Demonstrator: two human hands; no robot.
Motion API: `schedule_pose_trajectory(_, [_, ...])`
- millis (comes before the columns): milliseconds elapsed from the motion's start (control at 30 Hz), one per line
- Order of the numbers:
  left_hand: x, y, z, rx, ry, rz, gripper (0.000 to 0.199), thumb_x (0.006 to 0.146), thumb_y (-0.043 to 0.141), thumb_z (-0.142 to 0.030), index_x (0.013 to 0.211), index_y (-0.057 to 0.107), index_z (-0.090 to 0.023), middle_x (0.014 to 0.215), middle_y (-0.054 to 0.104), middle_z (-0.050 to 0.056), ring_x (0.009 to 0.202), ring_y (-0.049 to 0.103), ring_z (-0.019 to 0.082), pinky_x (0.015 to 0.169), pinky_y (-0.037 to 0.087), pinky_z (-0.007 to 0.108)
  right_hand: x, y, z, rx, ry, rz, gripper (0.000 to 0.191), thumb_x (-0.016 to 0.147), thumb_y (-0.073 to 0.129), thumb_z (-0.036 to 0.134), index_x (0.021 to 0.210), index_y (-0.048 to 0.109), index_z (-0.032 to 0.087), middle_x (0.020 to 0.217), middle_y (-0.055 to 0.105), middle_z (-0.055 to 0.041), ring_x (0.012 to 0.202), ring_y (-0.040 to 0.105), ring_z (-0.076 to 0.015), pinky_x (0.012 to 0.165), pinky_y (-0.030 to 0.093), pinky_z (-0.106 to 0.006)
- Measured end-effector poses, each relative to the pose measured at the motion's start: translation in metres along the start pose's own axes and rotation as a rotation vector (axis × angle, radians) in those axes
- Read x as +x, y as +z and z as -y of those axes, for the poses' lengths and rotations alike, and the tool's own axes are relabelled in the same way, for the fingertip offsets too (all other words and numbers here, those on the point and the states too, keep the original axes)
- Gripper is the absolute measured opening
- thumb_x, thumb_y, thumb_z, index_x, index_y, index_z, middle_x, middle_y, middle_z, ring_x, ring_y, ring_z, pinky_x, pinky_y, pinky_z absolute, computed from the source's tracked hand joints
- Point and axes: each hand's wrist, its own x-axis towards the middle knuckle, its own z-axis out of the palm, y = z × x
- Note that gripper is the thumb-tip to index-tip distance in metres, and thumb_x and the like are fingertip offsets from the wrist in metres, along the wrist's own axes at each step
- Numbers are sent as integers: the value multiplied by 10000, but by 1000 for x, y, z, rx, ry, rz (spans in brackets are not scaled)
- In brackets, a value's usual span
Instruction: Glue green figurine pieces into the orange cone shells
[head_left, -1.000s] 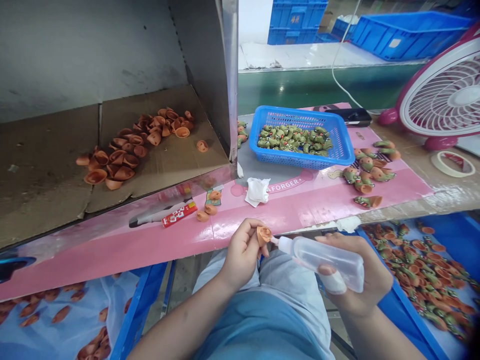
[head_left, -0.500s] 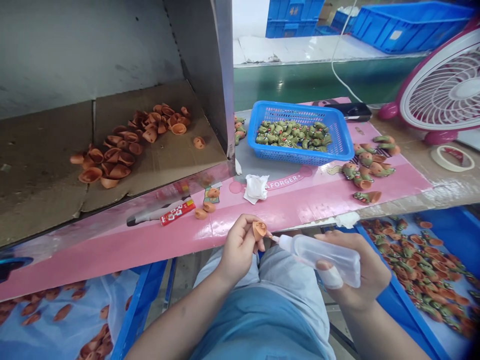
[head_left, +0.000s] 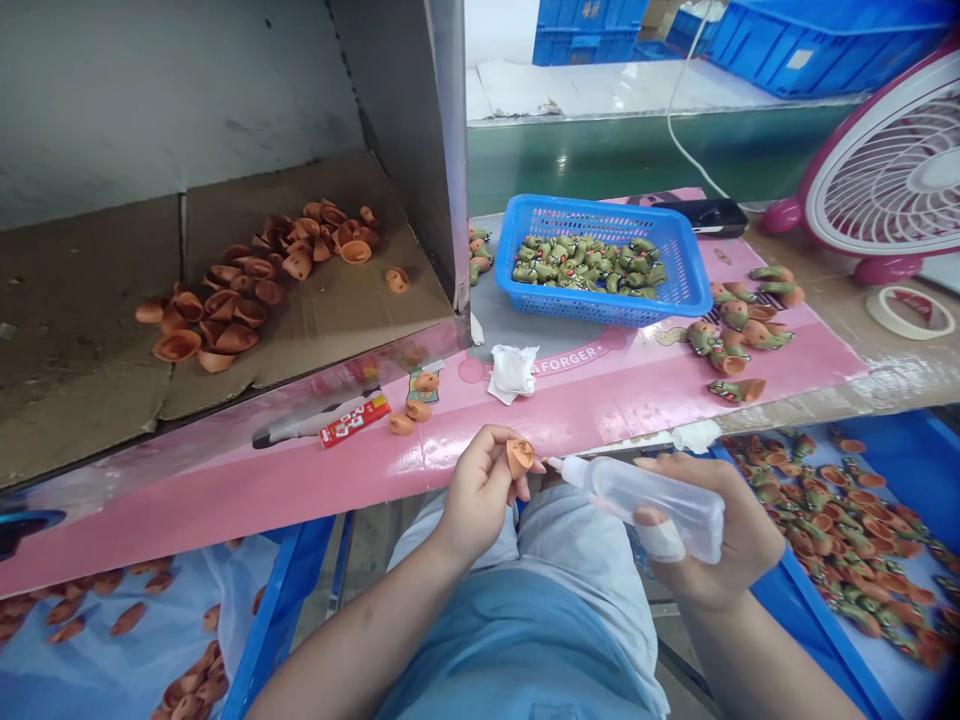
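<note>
The left hand (head_left: 480, 490) is curled closed, its thumb and fingertips pinching a small hollow orange piece (head_left: 519, 457) with the open side up. The right hand (head_left: 712, 540) wraps firmly around a clear squeeze bottle (head_left: 645, 510), which lies nearly level, with its white nozzle (head_left: 553, 463) pointing at the piece and just beside it. Both hands are at 6 o'clock, above the person's lap and just off the near edge of a pink cardboard sheet (head_left: 600, 400) covering the worktop.

At 12 o'clock on the sheet sits a blue plastic basket (head_left: 600, 262) full of green-and-orange figures, with more loose figures (head_left: 739, 335) at 2 o'clock. Close to the left hand at 10 o'clock lie two orange pieces (head_left: 412, 410), a red-and-white tube (head_left: 356, 420) and, farther up, a crumpled white tissue (head_left: 513, 372). A cardboard-lined shelf (head_left: 90, 400) at 10 o'clock holds a scatter of orange pieces (head_left: 240, 300). A pink-rimmed fan (head_left: 885, 170) stands at 2 o'clock. A blue tray (head_left: 840, 540) of mixed pieces sits at 4 o'clock.
</note>
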Motion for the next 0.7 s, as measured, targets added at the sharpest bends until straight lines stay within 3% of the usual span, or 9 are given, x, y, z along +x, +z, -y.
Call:
schedule_pose_trajectory(533, [-2,4,-1,-3,-16,39,36,792,446,-200,809,445,-168,663,578,-19,429,440,54,414,307,174,2,4,-1,59,-14,-19,340,647,640,207,977,568,165,719,585,-31,555,536,-137,430,390,-248])
schedule_pose_trajectory(700, [-2,3,0,8,-1,31,29,795,439,-190,799,443,-162,660,573,-11,435,444,55,415,307,173,3,2,3,-11,-50,-26,326,656,638,244,967,579,165,695,569,-27,581,532,-145,446,396,-251])
